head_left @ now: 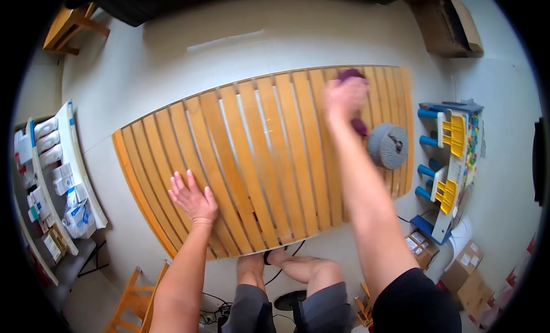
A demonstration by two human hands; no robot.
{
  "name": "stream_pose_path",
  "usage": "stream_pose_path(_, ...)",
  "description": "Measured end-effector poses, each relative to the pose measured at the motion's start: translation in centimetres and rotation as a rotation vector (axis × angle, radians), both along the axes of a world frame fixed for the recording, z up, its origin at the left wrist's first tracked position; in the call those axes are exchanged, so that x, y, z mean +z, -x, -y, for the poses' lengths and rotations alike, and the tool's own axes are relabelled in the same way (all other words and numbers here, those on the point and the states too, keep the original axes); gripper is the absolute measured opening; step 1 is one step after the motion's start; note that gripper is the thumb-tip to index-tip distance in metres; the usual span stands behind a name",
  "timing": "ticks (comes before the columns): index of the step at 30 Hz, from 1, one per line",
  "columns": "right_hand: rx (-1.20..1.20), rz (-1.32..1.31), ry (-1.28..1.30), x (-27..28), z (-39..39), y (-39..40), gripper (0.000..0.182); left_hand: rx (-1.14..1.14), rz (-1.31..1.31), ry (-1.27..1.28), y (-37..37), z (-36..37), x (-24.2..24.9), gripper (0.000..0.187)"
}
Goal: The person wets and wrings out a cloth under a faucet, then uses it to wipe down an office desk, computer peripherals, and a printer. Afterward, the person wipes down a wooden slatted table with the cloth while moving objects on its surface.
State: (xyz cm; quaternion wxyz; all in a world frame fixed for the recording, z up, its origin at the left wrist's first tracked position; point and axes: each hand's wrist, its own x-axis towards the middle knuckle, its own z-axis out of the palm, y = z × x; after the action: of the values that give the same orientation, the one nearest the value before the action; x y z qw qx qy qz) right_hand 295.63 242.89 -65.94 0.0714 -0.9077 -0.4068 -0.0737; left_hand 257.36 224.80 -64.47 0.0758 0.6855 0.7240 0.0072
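Observation:
A slatted wooden table [260, 112] with a yellowish finish stretches out in front of me. On its left part my left hand [195, 199] lies flat, fingers spread, holding nothing. Toward the far right side my right hand [345, 98] grips a dark purple cloth [359, 125], pressed onto the slats; parts of the cloth stick out above and below the fingers. The hand is slightly blurred. Just right of the cloth sits a round grey object [388, 146] with a dark centre, whose kind I cannot make out.
A shelf [86, 178] with packages stands at the left. Wooden chairs [134, 301] are at lower left and upper left. A white, blue and yellow rack [450, 155] stands at the right, with cardboard boxes [467, 276] below. Cables [215, 304] lie near my feet.

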Motion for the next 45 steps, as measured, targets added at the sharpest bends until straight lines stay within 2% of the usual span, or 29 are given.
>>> stream_pose_path(1,0.182,0.159,-0.135,-2.8,1.0,3.3,0.063,-0.014,0.018,0.002,-0.1,0.0,0.0,0.07)
stream_pose_path(2,0.334,-0.139,0.037,0.7,1.2,7.3,0.065,-0.01,-0.004,-0.003,0.1,0.0,-0.2,0.07)
stream_pose_path(3,0.529,-0.274,-0.044,0.1,2.2,11.2,0.066,-0.003,-0.033,-0.007,0.3,0.1,-0.2,0.07)
stream_pose_path(4,0.768,-0.229,-0.006,0.8,2.7,14.3,0.067,-0.012,-0.031,-0.003,0.4,0.4,-0.1,0.07)
stream_pose_path(5,0.884,-0.206,-0.01,0.3,2.9,17.0,0.07,-0.021,-0.031,-0.012,0.6,0.5,0.1,0.07)
stream_pose_path(6,0.935,-0.357,-0.016,1.1,2.7,17.6,0.075,-0.024,-0.033,-0.032,0.6,0.2,0.0,0.069)
stream_pose_path(10,1.265,-0.375,-0.01,1.6,0.5,12.5,0.075,-0.035,-0.068,-0.1,0.9,0.2,-0.9,0.067)
stream_pose_path(11,1.284,-0.329,0.01,1.5,-1.0,10.7,0.07,-0.035,-0.069,-0.109,1.2,0.3,-0.8,0.067)
stream_pose_path(12,1.235,-0.294,0.15,3.0,-2.9,7.7,0.064,-0.035,-0.084,-0.118,1.4,0.3,-1.0,0.066)
stream_pose_path(14,1.223,-0.392,0.252,4.5,-5.5,0.3,0.058,-0.061,-0.118,-0.105,1.6,0.3,-0.7,0.065)
stream_pose_path(16,1.296,-0.286,0.088,2.6,-5.6,-7.0,0.058,-0.003,-0.282,-0.047,0.7,0.1,-0.6,0.064)
stream_pose_path(17,1.293,-0.364,0.281,4.4,-5.8,-10.7,0.063,0.008,-0.294,-0.033,-1.3,0.2,0.2,0.064)
stream_pose_path(18,1.233,-0.259,0.276,4.5,-5.0,-13.5,0.067,0.065,-0.136,-0.017,-4.6,-0.4,1.3,0.061)
stream_pose_path(19,1.214,-0.181,0.077,2.0,-4.4,-16.6,0.063,0.128,0.024,-0.013,-8.7,-0.8,2.1,0.059)
stream_pose_path(20,1.172,-0.167,0.144,1.9,-3.9,-19.1,0.067,0.189,0.381,-0.058,-15.2,-0.5,3.2,0.055)
stream_pose_path(22,1.151,-0.161,0.135,1.7,-3.6,-22.5,0.067,0.349,0.787,0.375,-27.3,-1.3,7.3,0.053)
stream_pose_path(23,1.102,-0.141,0.141,1.4,-2.9,-23.8,0.066,0.424,1.018,0.428,-32.3,-1.4,8.1,0.06)
stream_pose_path(25,1.07,-0.157,0.105,1.0,-1.7,-25.4,0.066,0.485,1.138,0.719,-38.7,-2.1,7.4,0.074)
stream_pose_path(26,1.043,-0.155,0.073,0.8,-1.1,-26.2,0.067,0.643,1.243,0.83,-41.1,-3.4,9.1,0.077)
stream_pose_path(27,1.037,-0.16,0.074,0.7,-0.3,-26.7,0.067,0.641,1.237,0.835,-41.9,-2.9,8.1,0.077)
stream_pose_path(29,0.976,-0.132,0.037,0.5,2.0,-27.1,0.067,0.431,1.155,0.669,-43.0,-2.8,6.5,0.081)
stream_pose_path(30,0.957,-0.138,0.029,0.7,3.6,-27.4,0.067,0.566,1.357,0.728,-43.1,-2.9,7.0,0.082)
stream_pose_path(33,0.958,-0.237,0.037,1.9,10.5,-28.2,0.071,0.661,1.379,0.795,-43.2,-3.6,8.3,0.08)
stream_pose_path(35,0.952,-0.277,0.076,2.4,16.4,-28.5,0.075,0.675,1.387,0.768,-43.3,-2.9,6.8,0.087)
stream_pose_path(37,0.934,-0.342,0.196,4.0,22.1,-28.0,0.08,0.546,1.179,0.647,-43.7,-2.2,6.9,0.094)
stream_pose_path(39,0.936,-0.398,0.253,3.9,26.7,-27.7,0.081,0.488,1.111,0.602,-43.9,-1.7,7.2,0.086)
stream_pose_path(42,0.974,-0.398,0.277,3.6,27.0,-28.1,0.08,0.548,1.267,0.62,-43.7,-1.6,7.1,0.085)
stream_pose_path(44,1.03,-0.362,0.251,3.7,23.2,-28.4,0.082,0.614,1.436,0.615,-42.5,-0.9,6.4,0.086)
stream_pose_path(45,0.966,-0.29,0.201,3.3,20.0,-27.9,0.08,0.624,1.434,0.619,-41.8,-0.5,6.6,0.086)
